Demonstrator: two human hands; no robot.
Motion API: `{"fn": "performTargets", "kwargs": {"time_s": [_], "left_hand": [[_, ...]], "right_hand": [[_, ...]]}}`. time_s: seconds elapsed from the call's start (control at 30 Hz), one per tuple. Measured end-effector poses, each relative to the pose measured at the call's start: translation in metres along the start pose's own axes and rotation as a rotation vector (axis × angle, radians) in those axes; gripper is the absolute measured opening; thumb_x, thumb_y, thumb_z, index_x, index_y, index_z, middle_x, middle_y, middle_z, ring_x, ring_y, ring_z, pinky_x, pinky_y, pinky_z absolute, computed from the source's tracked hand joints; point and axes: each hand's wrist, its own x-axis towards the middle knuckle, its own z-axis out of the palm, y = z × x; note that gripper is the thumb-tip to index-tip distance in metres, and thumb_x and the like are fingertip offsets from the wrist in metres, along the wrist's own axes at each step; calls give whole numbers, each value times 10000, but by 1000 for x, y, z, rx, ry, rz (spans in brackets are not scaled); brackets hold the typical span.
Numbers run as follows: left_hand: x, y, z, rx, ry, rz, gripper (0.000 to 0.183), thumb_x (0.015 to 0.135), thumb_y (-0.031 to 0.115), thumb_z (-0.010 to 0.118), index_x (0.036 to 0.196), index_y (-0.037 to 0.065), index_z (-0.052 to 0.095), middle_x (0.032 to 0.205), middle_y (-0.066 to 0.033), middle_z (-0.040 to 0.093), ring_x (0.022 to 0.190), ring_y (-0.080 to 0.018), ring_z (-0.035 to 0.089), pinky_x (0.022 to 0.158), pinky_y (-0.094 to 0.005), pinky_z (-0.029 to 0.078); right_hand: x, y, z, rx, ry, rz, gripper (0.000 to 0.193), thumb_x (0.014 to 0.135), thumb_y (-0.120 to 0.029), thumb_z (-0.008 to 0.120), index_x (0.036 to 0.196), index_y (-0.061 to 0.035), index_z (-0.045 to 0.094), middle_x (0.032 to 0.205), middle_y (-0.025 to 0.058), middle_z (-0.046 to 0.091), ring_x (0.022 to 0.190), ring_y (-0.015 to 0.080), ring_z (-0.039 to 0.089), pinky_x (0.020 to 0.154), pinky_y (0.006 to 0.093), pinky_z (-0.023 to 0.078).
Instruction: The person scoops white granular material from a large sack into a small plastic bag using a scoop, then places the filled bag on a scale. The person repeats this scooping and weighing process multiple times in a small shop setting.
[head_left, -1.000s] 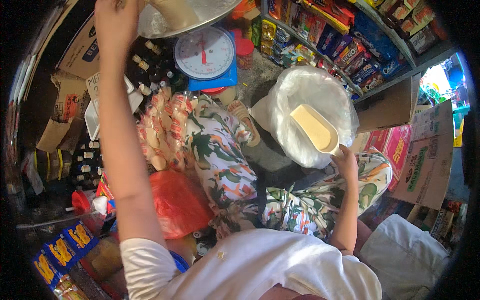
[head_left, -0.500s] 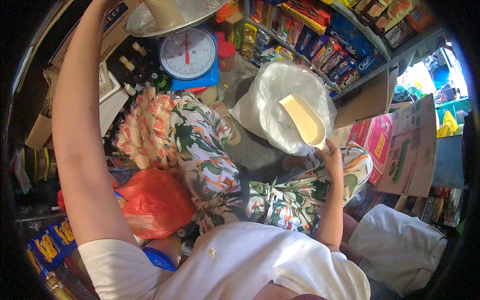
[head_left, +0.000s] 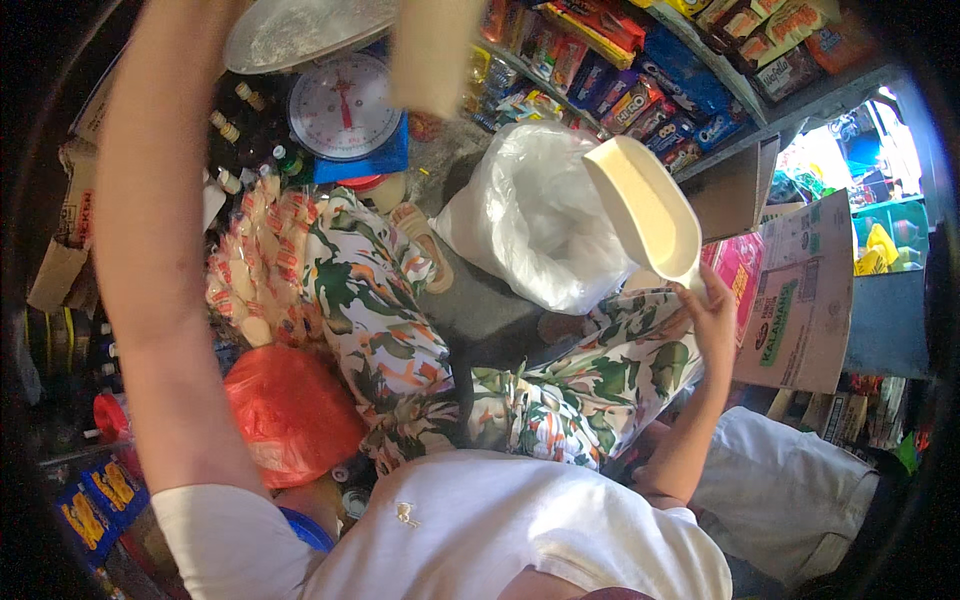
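Observation:
My right hand [head_left: 710,312] is closed round the handle of a cream plastic scoop [head_left: 650,215], raised by the right rim of a white plastic bag [head_left: 475,215]. The bag stands wide-mouthed on the floor between my legs. My left forearm [head_left: 155,230] stretches up the left side, and its hand is cut off by the top edge. A tan packet [head_left: 432,55], smeared by motion, hangs at the top to the right of the scale's metal pan [head_left: 300,35]. What grips the packet is out of sight. Under the pan is the round dial scale [head_left: 345,105] with its blue body.
Small clear packs [head_left: 265,260] lie beside my left leg, with a red plastic bag [head_left: 290,415] nearer me. Dark bottles [head_left: 240,125] stand left of the scale. Snack shelves [head_left: 650,90] line the back right; a cardboard box [head_left: 800,290] is at the right.
The tan packet has left the scale's pan and moved right. My right hand has lifted the scoop up and to the right, away from over the bag's mouth. The view has shifted slightly.

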Motion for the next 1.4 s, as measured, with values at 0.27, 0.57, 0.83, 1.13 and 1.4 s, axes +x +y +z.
{"fn": "performTargets", "kwargs": {"time_s": [0.27, 0.57, 0.83, 1.13, 1.4], "left_hand": [[-41, -113, 161, -415, -265, -85, 375, 814, 6, 486, 1159, 68, 617, 865, 0, 645, 572, -29, 492, 535, -168, 414], [-71, -155, 238, -370, -382, -139, 589, 725, 49, 588, 1300, -1, 467, 599, -14, 610, 544, -62, 567, 556, -207, 440], [-80, -156, 263, -389, -324, -194, 601, 661, 20, 627, 1248, -23, 508, 802, -132, 681, 562, -131, 639, 582, -260, 493], [-78, -157, 273, -342, -350, -209, 619, 656, 40, 653, 1252, -33, 500, 864, -152, 678, 568, -134, 644, 571, -270, 500], [-76, -151, 266, -354, -351, -217, 588, 676, 18, 644, 1244, -42, 503, 854, -150, 673, 568, -128, 641, 564, -265, 499]], "right_hand": [[5, -63, -52, -68, 32, -95, 486, 759, -55, 700, 1186, 96, 522, 1103, 142, 619, 985, 160, 585, 873, 288, 448], [-5, -125, -51, -572, 147, -130, 442, 731, -60, 694, 1161, -40, 594, 1019, 154, 658, 918, 209, 640, 820, 325, 478], [11, -167, -32, -979, 148, -291, 422, 707, -148, 707, 1120, -202, 640, 956, 125, 667, 849, 304, 633, 767, 390, 481], [20, -188, -29, -1176, 127, -506, 405, 712, -112, 675, 1109, -190, 640, 914, 126, 665, 845, 316, 619, 805, 397, 463], [31, -171, -38, -1152, 81, -307, 457, 723, -137, 704, 1169, -172, 610, 1006, 116, 658, 912, 304, 615, 785, 369, 486]]}}
